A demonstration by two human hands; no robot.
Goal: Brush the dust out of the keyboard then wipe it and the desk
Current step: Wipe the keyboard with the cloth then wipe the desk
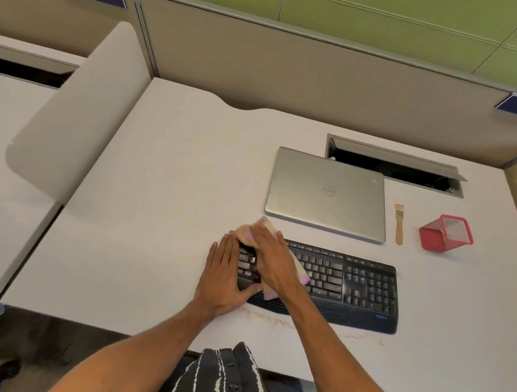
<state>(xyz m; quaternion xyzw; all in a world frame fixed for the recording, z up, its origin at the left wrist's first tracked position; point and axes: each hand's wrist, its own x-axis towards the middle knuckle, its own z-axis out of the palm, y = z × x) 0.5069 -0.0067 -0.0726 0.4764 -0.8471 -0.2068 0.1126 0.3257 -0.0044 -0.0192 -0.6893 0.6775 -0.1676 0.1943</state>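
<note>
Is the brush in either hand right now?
No, the brush lies on the desk between the laptop and the red pen holder.

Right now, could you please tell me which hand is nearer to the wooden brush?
Right. The right hand presses the cloth on the left part of the keyboard, down-left of the brush; the left hand rests at the keyboard's left edge, farther off.

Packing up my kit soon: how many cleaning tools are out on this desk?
2. The cloth lies under the right hand on the keyboard's left end; the brush lies between the laptop and the red mesh cup. None seems hidden.
</note>
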